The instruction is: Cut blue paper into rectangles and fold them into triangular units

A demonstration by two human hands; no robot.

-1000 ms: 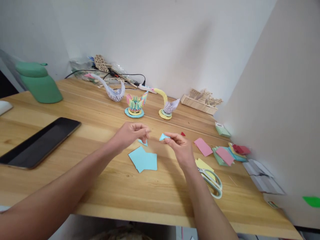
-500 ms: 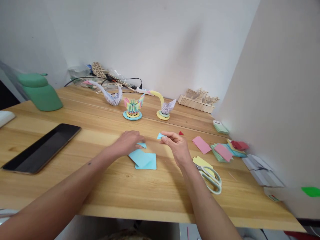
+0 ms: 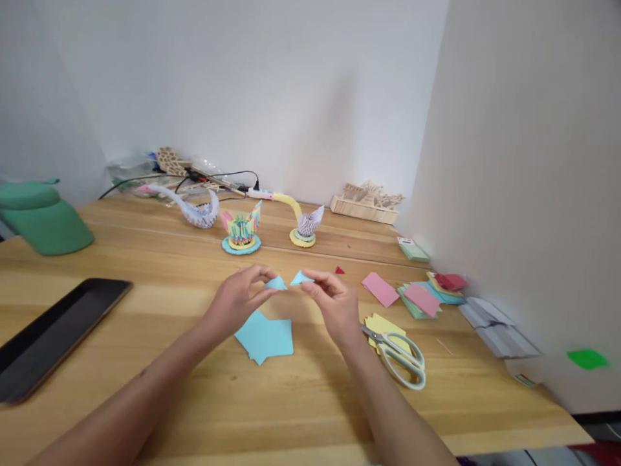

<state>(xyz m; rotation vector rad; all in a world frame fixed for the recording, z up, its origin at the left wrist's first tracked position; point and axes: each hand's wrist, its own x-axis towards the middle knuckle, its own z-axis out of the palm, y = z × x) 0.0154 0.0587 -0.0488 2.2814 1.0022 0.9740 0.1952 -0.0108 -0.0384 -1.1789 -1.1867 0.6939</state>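
Note:
Between the thumb and fingers of my left hand is a small folded blue paper triangle. My right hand pinches a second folded blue paper triangle. The two pieces point at each other above the table with a narrow gap between them. Below my hands, overlapping blue paper sheets lie on the wood. A small red folded triangle rests just beyond my right hand. Scissors with pale handles lie over yellow paper sheets beside my right forearm.
Paper swans and a colourful paper piece on a blue base stand at the back. Pink sheets and mixed paper stacks lie right. A dark tablet and green container are left; a wooden box stands by the wall.
My left hand has picked the blue triangle up off the table and brought it close to the one in my right hand. The view has shifted, so the background sits lower and further left.

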